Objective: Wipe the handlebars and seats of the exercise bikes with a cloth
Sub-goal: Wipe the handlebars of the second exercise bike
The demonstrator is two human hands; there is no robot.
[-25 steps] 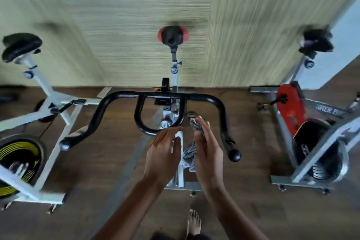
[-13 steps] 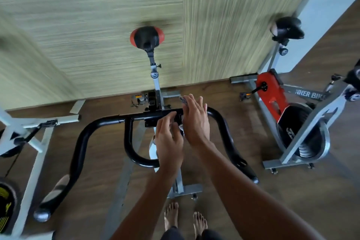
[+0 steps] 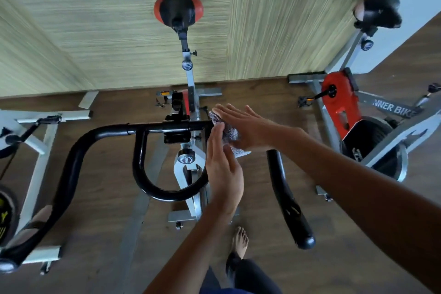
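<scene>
We stand at the middle exercise bike; a grey cloth (image 3: 230,135) lies bunched over its black handlebar (image 3: 107,131), just right of the centre clamp (image 3: 176,130); our right hand (image 3: 248,126) presses flat on top, our left hand (image 3: 223,169) touches its near side; each grip is apart, fingers straight. The cloth looks soft, light and limp; we judge it is best wrapped round the stiff, smooth bar. The seat (image 3: 177,11) stands beyond; a red bike (image 3: 341,102) and a white bike (image 3: 35,150) flank us; the clamp may snag the cloth.
</scene>
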